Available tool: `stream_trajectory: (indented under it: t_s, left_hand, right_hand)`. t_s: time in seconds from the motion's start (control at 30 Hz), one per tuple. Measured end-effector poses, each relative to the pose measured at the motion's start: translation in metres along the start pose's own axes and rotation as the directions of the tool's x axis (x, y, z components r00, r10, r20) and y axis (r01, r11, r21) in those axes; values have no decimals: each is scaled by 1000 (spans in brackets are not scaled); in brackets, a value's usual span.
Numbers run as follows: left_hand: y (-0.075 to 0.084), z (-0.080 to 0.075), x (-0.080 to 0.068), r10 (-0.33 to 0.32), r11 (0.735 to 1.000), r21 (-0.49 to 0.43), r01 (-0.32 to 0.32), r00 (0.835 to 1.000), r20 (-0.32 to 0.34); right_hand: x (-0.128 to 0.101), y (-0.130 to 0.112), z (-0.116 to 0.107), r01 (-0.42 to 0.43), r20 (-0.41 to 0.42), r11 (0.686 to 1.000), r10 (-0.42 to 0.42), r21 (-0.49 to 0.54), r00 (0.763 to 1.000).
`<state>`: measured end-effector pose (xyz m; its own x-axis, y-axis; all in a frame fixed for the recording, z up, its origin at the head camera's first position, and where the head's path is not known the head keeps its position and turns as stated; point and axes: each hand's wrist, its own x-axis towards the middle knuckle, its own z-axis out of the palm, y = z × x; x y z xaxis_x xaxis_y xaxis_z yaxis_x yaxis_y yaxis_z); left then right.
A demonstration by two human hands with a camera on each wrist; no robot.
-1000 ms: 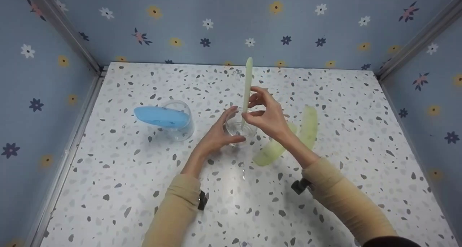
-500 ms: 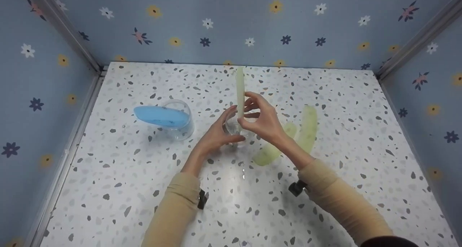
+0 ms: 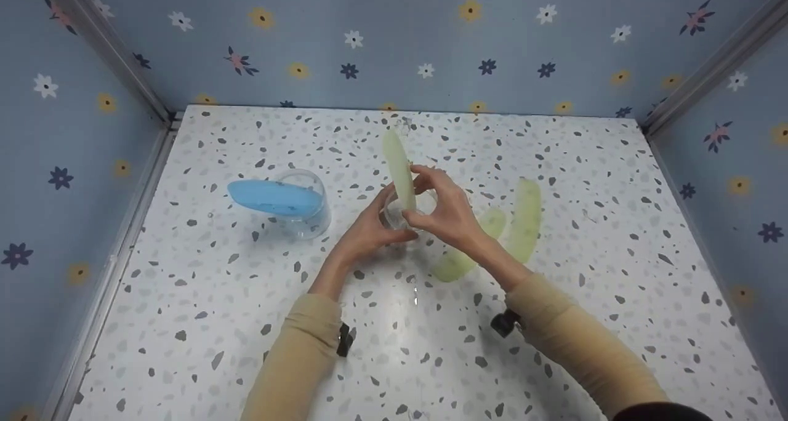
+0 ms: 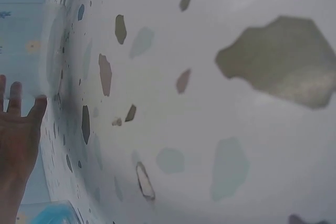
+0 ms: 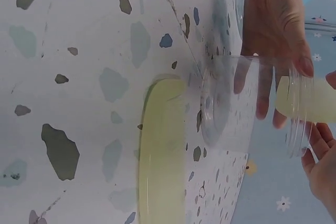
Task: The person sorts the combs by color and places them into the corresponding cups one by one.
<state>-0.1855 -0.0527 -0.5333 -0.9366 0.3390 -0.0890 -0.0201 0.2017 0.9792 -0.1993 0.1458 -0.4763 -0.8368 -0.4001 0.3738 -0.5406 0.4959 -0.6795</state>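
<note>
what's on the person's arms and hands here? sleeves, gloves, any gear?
Both hands are bare: no gloves, no rings or markings visible on the left hand or the right hand. Each forearm wears a snug beige long sleeve, left sleeve and right sleeve, ending short of the wrist. A small black mount is strapped at each wrist, left mount and right mount. No cables visible.

My hands crowd the middle cup (image 3: 409, 215). Left of them the cup with the blue piece (image 3: 289, 202) blocks the way; just right, two green strips (image 3: 505, 230) lie flat. The near tabletop (image 3: 400, 347) gives room; walls (image 3: 74, 162) close three sides.
</note>
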Motion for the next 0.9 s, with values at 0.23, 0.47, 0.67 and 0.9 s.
stream_trajectory:
  t_s: [0.23, 0.47, 0.67, 0.9]
  left_hand:
    - [1, 0, 0, 25, 1000, 15, -24, 1000, -4]
    - [0, 0, 0, 6, 1000, 14, -6, 1000, -3]
    - [0, 0, -1, 1, 1000, -3, -1, 1000, 3]
    - [-2, 0, 1, 58, 998, -12, -58, 998, 20]
  right_hand:
    - [0, 1, 0, -13, 18, 999, 14, -42, 1000]
    - [0, 3, -2, -33, 73, 995, 40, -96, 997]
    - [2, 3, -5, -20, 117, 991, 36, -129, 993]
    - [1, 4, -5, -61, 149, 996, 70, -63, 986]
